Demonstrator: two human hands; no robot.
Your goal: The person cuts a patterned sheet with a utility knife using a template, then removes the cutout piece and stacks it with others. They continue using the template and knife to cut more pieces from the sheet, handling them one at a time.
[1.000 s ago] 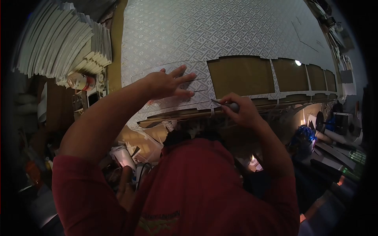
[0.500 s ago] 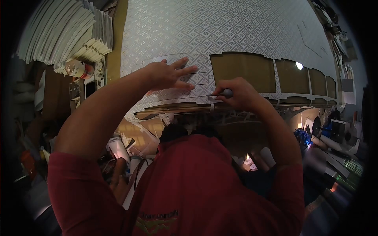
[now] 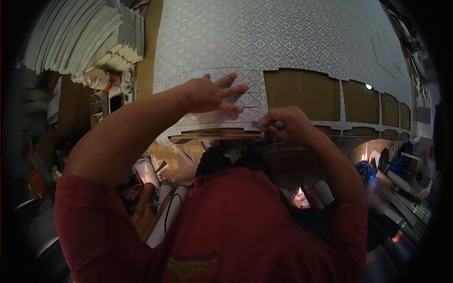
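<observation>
A large pale patterned sheet (image 3: 212, 42), printed with an interlocking lattice, covers the work table. My left hand (image 3: 212, 95) lies on it with the fingers spread, beside several thin cut lines. In my right hand (image 3: 289, 121) is a small knife (image 3: 279, 124) with a rounded grey handle. Its blade points left and meets the sheet near the front edge, just left of a cut-out opening (image 3: 302, 94) where the brown table surface shows. My right fingers hide part of the knife.
Narrow strips of sheet separate several openings toward the right. At the left stand a tall stack of white folded paper (image 3: 75, 37), a plastic jar (image 3: 102, 80) and a dark phone-like object (image 3: 116, 102). Blue crumpled plastic (image 3: 366, 169) lies among clutter at the lower right.
The whole view has shifted slightly, so the sheet appears farther right and lower. Relative to the sheet, my right hand and the knife have moved a little left and nearer to me.
</observation>
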